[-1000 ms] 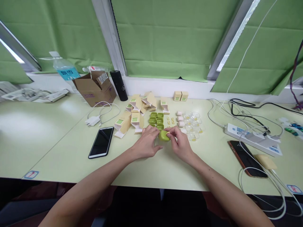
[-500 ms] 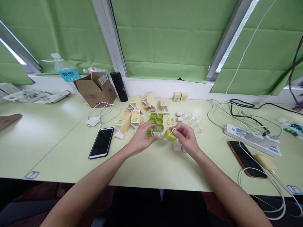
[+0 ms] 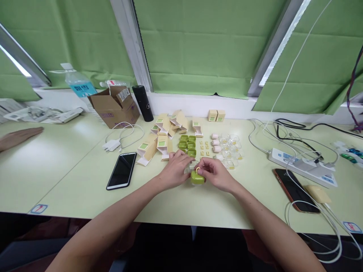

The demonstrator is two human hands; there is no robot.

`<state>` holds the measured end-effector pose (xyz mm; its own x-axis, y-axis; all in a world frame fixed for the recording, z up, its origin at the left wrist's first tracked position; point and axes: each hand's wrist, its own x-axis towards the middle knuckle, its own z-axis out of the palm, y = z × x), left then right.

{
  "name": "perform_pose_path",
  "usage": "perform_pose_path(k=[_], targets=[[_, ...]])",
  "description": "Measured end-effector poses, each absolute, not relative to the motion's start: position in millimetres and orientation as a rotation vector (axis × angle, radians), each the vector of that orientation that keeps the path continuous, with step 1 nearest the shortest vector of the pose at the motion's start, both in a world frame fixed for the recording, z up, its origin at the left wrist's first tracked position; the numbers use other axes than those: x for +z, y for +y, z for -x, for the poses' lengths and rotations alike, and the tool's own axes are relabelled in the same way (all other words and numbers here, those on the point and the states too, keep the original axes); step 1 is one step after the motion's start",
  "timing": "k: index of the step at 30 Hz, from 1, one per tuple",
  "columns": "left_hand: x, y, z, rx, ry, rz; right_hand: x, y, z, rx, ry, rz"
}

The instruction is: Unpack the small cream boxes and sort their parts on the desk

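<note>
Between thumb and fingers of my left hand (image 3: 176, 170) is a small clear plastic cover (image 3: 194, 164), partly hidden by the fingers. My right hand (image 3: 217, 174) pinches the yellow ring of a small green case (image 3: 197, 179), which is low over the table, close to the cover. Whether cover and case touch I cannot tell. Beyond my hands lie several open green case pieces (image 3: 187, 144) in rows. Beside these are small yellow clips (image 3: 204, 147), pale pink pieces (image 3: 216, 142) and clear covers (image 3: 231, 145).
Open small cartons (image 3: 163, 141) lie behind my left hand, near a phone (image 3: 121, 170). A cardboard box (image 3: 115, 109) and black bottle (image 3: 142, 104) stand at the back. A power strip (image 3: 302, 166) with cables is on the right. Another person's hand (image 3: 24, 136) rests at far left.
Both hands have moved toward the table's front edge. My right hand has brought the green case left and down, uncovering pink pieces. The other person's hand reaches further in.
</note>
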<state>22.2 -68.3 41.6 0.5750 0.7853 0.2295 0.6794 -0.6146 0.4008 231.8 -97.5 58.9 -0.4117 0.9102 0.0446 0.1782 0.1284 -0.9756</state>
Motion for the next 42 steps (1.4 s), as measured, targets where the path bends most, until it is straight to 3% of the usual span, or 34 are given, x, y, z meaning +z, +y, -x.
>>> perform_pose_path(k=[14, 16, 21, 24, 30, 34, 37, 42], targets=[[54.1, -69.7, -16.3, 0.928, 1.012, -2.34, 48.8, -82.2, -225.2, 1.315, -1.315, 0.935], [51.7, -65.0, -14.7, 1.071, 1.137, -2.223, 48.4, -83.5, -229.1, 1.176, -1.436, 0.973], [49.5, -48.8, -5.7, 1.437, 1.332, -1.976, 43.2, -86.9, -233.8, 0.29, -2.174, 1.132], [47.0, -41.7, -1.8, 1.501, 1.365, -1.939, 39.8, -85.7, -228.1, 0.022, -2.371, 1.104], [41.2, -38.6, -0.8, 1.525, 1.375, -1.931, 81.1, -98.7, -257.3, 0.005, -1.999, 1.061], [42.0, -42.3, -2.7, 1.51, 1.382, -1.936, 111.2, -124.9, -316.4, -0.153, -1.83, 1.303], [44.4, -45.8, -5.6, 1.493, 1.397, -1.947, 104.0, -134.7, -355.6, -0.29, -1.829, 1.603], [46.0, -49.2, -9.3, 1.459, 1.408, -1.957, 68.0, -126.0, -377.7, -0.166, -1.947, 1.889]])
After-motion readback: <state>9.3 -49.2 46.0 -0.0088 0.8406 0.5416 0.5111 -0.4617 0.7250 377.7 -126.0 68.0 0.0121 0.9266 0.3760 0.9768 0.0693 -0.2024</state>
